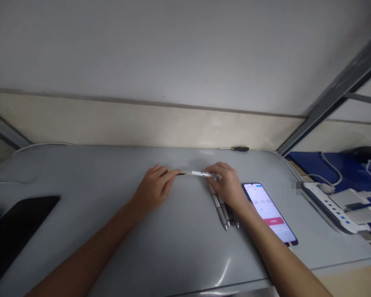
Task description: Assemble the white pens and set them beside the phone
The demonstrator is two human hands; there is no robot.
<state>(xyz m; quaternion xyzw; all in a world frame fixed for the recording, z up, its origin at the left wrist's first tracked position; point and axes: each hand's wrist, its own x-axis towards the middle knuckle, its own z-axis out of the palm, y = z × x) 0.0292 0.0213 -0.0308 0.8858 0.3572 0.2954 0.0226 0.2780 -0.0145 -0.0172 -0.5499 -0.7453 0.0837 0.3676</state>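
Note:
Between my two hands a slim pen-like stick (198, 173) lies level just over or on the grey tabletop (173, 255). It has a black and yellow left part, a white middle and a clear, shiny right end. My left hand (156, 181) pinches the dark end between thumb and fingers. Closed around the clear end is my right hand (226, 181), whose fingers partly cover it. Several grey and black pens (224, 212) with silver tips lie side by side below my right hand, partly hidden by it.
A lit phone (270, 212) showing a timer lies right of my right forearm. Farther right sits a white power strip (327, 208) with plugs and cables. A screwdriver (240, 148) rests by the wall. At left is a dark flat device (24, 231). Metal posts (315, 115) flank the table.

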